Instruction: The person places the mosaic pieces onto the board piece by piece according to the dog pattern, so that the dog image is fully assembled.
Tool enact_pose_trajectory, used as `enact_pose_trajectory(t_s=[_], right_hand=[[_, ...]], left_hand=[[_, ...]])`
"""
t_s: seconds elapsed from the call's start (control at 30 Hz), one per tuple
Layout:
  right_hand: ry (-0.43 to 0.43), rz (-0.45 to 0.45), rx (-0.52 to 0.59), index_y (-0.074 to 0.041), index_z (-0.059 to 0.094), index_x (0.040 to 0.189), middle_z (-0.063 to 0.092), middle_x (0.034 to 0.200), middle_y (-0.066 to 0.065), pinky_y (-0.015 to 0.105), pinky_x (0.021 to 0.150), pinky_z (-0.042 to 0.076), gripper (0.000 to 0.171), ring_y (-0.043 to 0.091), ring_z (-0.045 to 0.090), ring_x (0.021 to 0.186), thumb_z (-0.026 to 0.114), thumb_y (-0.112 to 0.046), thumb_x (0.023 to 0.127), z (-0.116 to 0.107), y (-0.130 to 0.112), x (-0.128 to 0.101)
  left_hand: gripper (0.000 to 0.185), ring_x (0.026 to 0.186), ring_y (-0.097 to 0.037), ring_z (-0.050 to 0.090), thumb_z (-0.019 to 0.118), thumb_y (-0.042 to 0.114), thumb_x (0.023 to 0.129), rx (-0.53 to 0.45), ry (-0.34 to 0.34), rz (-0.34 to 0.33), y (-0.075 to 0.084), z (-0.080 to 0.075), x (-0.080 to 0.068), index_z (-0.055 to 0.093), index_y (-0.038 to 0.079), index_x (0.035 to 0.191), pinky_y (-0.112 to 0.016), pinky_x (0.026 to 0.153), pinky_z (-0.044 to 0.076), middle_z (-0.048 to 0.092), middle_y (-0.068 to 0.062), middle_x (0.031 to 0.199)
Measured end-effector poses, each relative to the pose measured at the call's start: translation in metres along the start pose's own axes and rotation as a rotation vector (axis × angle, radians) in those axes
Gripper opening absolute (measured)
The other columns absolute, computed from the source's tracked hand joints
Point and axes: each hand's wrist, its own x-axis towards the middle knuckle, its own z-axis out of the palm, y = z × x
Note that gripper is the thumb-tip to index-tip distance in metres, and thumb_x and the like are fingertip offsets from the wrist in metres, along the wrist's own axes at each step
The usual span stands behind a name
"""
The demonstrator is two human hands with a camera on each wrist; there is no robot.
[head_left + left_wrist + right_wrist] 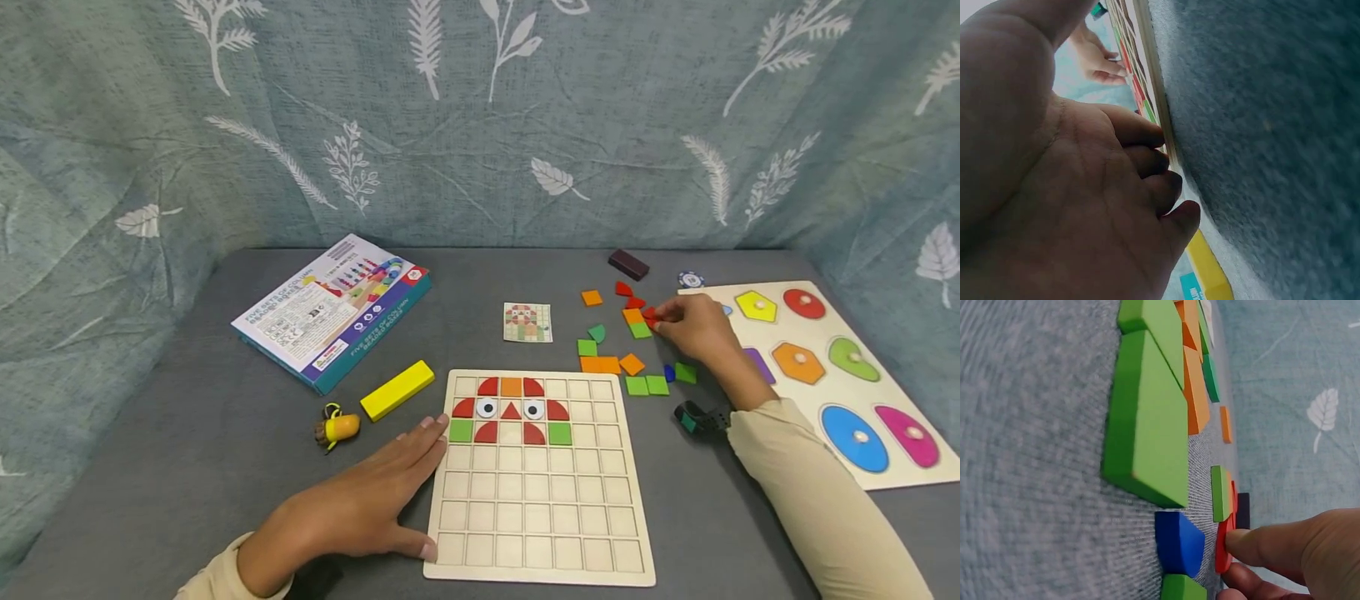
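The right hand pinched a red piece among the loose tiles on the surface. The left hand, fingers flat, steadied the board. Seemingly a fetching step; next needs a lift and careful placing.

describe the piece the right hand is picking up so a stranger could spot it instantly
Start at the wooden grid board in the middle of the grey table, then look past its upper right corner to the loose coloured pieces. At their far edge, the right hand pinches a small red piece, the only one touched, beside an orange square.
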Motion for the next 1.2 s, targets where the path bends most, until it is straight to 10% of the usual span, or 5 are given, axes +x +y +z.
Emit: enact_pose_trajectory(t_s=[0.53,1.2], right_hand=[[-0.066,0.069,-0.013,0.009,0.063,0.113,0.062,0.101,0.024,0.045,0.077,0.047,0.024,0.034,0.056,0.090,0.060,0.000,0.091,0.003,0.000,-0.003],[-0.036,-0.053,0.084,0.007,0.063,0.107,0.065,0.100,0.023,0.037,0.069,0.046,0.016,0.030,0.058,0.084,0.056,0.001,0.095,-0.007,-0.008,-0.007]], left_hand=[[0.107,0.147,-0.020,0.001,0.073,0.057,0.078,-0.012,0.008,-0.005,0.000,0.003,0.001,0.018,0.009,0.156,-0.048,0.117,0.012,-0.002,0.002,0.163],[0.108,0.147,-0.020,0.003,0.074,0.059,0.075,0.023,0.030,-0.003,0.000,0.003,0.003,0.022,0.008,0.155,-0.046,0.117,0.009,0.002,-0.001,0.163]])
